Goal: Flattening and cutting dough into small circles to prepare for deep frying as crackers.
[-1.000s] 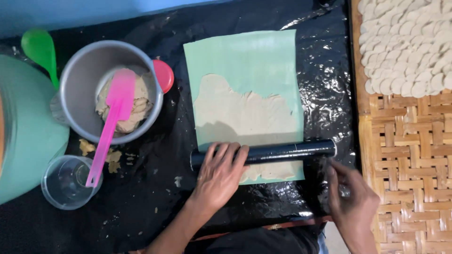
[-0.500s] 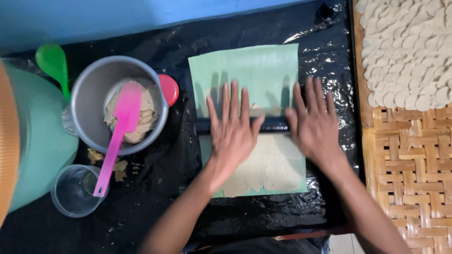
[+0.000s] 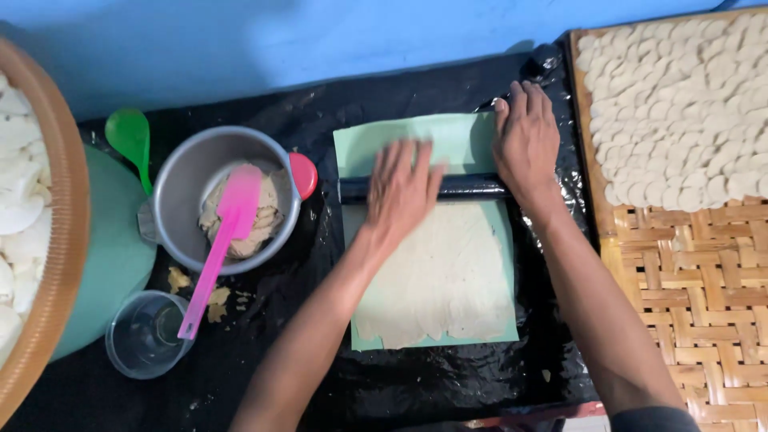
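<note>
While pressing flat on the roller (image 3: 472, 187), left hand (image 3: 402, 192) and right hand (image 3: 526, 144), fingers spread. Dough (image 3: 440, 272) thin on green sheet (image 3: 448, 132).

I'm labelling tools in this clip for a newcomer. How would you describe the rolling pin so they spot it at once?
Start at the black plastic sheet, then the pale green mat at its centre. The rolling pin is the dark bar across that mat, above the flattened dough, under the left hand and right hand. It is the only dark straight rod there.
</note>
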